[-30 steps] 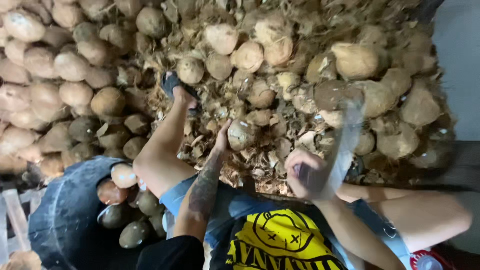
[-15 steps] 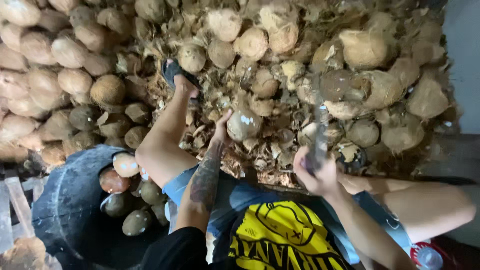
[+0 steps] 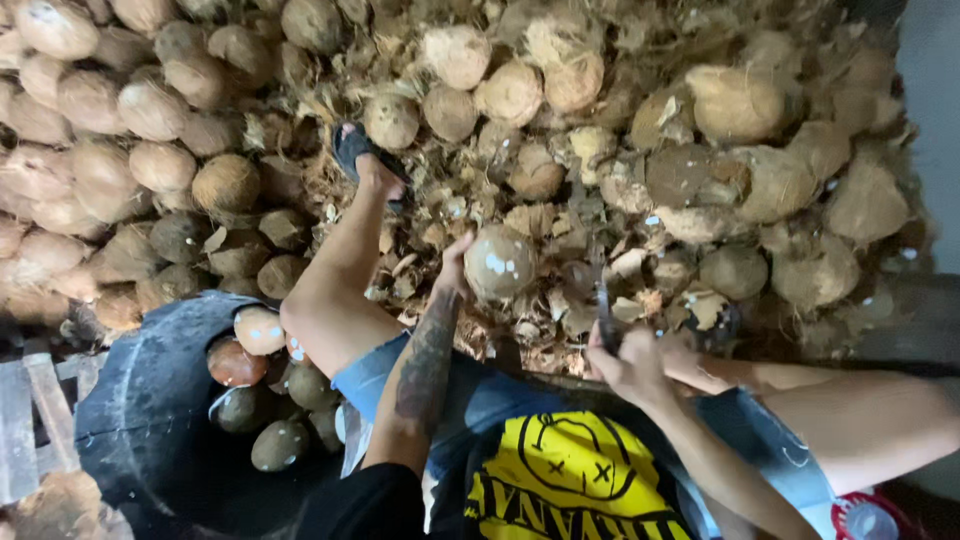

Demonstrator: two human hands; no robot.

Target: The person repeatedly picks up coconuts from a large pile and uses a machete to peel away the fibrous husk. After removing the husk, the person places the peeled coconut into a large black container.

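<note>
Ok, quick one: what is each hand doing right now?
Left hand: closed around a round coconut, holding it up over the husk pile.
Right hand: shut on a knife, dark blade pointing up.

The left hand (image 3: 455,268) sits mostly hidden behind the coconut (image 3: 499,262) it steadies. A motion-blurred blade (image 3: 603,300) rises from the right hand (image 3: 628,362). The black tub (image 3: 140,400) runs off the lower edge.

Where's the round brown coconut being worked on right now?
Head view, centre: the round brown coconut sits against the left hand, above the husk scraps, left of the right hand gripping a dark blade.
</note>
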